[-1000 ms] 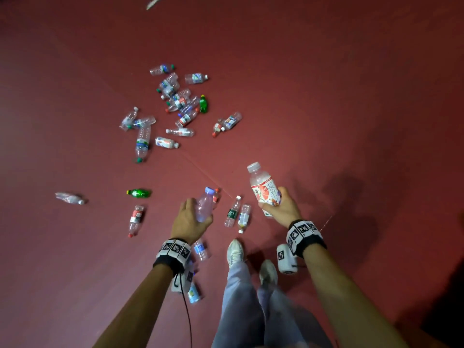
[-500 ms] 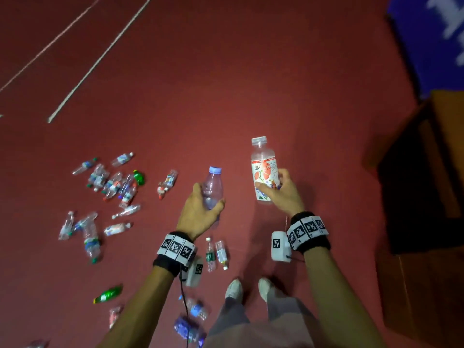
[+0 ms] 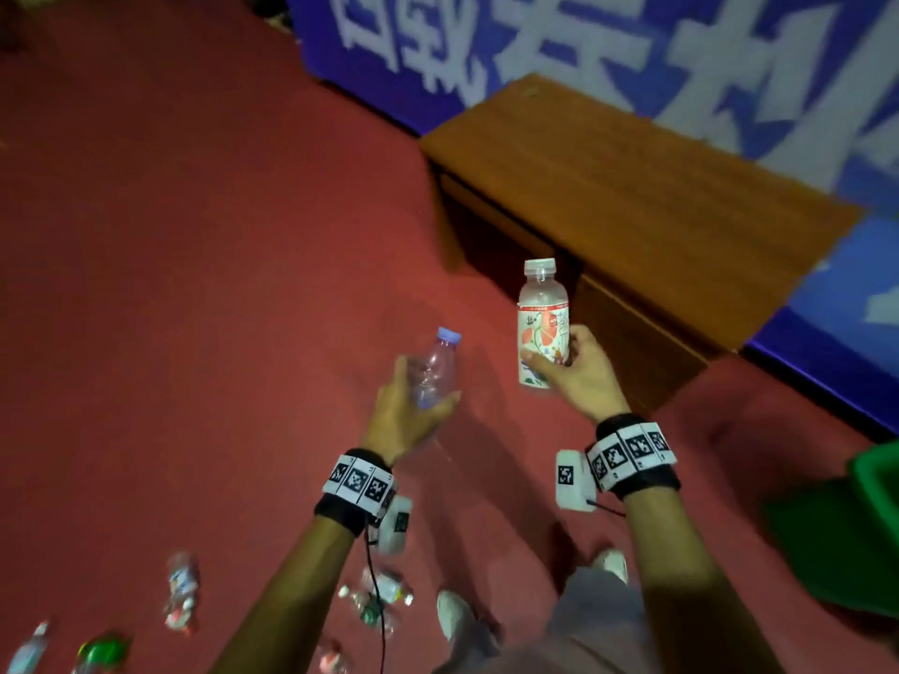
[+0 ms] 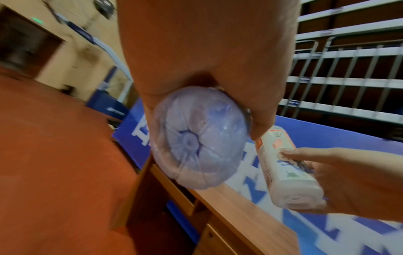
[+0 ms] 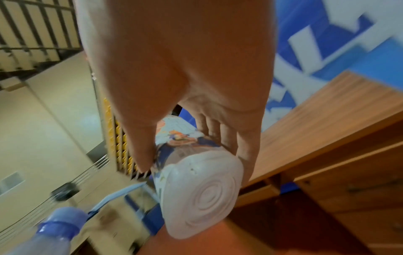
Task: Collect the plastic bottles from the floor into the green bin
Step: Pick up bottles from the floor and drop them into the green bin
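Two bottles: you've got one in each hand.
Left hand (image 3: 404, 420): wrapped round your clear bottle (image 3: 433, 369).
Right hand (image 3: 581, 377): gripping your labelled bottle (image 3: 542, 328).
Bin (image 3: 871, 484): at your right.

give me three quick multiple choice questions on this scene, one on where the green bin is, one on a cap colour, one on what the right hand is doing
1. Where is the green bin in the head view?
A. lower right
B. upper left
C. centre

2. What colour is the cap on the clear bottle in the left hand?
A. red
B. blue
C. green

3. The right hand is:
A. empty
B. flat on the floor
C. gripping the floral-label bottle

Key: A, the bin's rim shows at the right edge, low; B, the cap looks pale blue; C, thumb and fingers wrap the label.
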